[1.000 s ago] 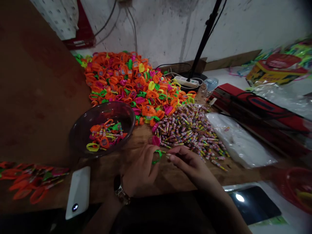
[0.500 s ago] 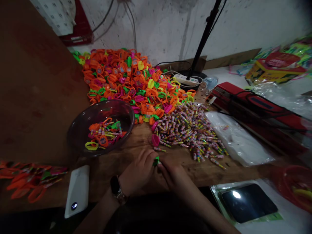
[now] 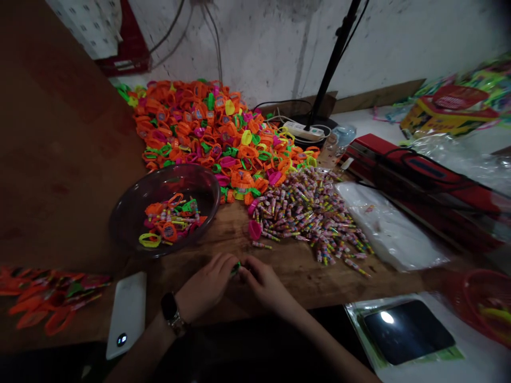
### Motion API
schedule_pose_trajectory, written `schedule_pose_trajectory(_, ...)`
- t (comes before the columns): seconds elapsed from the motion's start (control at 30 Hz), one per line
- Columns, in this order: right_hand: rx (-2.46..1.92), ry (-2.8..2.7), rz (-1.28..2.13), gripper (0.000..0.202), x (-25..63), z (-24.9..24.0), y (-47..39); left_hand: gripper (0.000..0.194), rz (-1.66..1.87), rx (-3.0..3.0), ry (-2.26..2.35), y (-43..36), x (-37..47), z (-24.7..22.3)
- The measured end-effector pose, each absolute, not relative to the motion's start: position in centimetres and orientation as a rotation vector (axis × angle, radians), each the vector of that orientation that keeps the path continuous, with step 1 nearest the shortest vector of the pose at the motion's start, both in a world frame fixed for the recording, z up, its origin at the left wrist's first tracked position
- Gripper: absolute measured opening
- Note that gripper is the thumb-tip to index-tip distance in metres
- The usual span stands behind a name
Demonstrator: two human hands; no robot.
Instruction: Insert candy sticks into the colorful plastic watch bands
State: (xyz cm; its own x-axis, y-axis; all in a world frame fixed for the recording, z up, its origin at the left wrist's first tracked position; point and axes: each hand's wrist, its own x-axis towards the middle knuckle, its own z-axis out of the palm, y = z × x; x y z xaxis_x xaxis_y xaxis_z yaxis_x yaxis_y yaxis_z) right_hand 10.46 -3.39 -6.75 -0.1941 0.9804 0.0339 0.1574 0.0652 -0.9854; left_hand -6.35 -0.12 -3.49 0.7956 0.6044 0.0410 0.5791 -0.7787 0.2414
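My left hand, with a dark watch on its wrist, is closed on a small green plastic piece near the table's front edge. Against the same piece are the pinched fingers of my right hand; the two hands nearly touch, and most of the piece is hidden by fingers. Beyond the hands lies a pile of small wrapped candy tubes. Behind it spreads a big heap of orange, green, pink and yellow toy watches. A dark translucent bowl at the left holds several toy watches and candy tubes.
A white phone lies front left beside more orange toy watches. To the right are clear plastic bags, a red machine, a dark tablet-like device and a red basket. A black pole stands behind.
Both hands have moved a little to the left with the green piece between them. My right hand's fingers now cover more of it. The piles and bowl look the same.
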Motion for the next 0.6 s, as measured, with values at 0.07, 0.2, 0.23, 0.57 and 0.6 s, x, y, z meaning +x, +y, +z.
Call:
schedule_pose_trajectory(0.07,-1.179,-1.509,1.197,0.018,10.4,-6.6,-3.0,0.038,0.188,2.812,0.937,0.5,-6.9,-2.5)
schedule_pose_trajectory(0.2,-1.289,-1.636,0.992,0.029,12.0,-7.8,-1.4,0.031,0.478,2.861,1.377,3.7,-9.0,1.1)
schedule_pose_trajectory(0.23,-1.404,-1.704,0.85,0.032,12.5,-8.4,-1.0,0.033,0.571,2.835,1.579,4.7,-9.3,1.7)
schedule_pose_trajectory(0.57,-1.629,-1.772,0.261,0.016,14.1,-12.9,-0.6,0.024,0.707,2.127,1.619,6.9,3.2,-8.7)
schedule_pose_trajectory(0.6,-1.56,-1.67,0.298,0.015,14.4,-12.8,-0.8,0.022,0.727,2.103,1.601,6.9,3.9,-9.6)
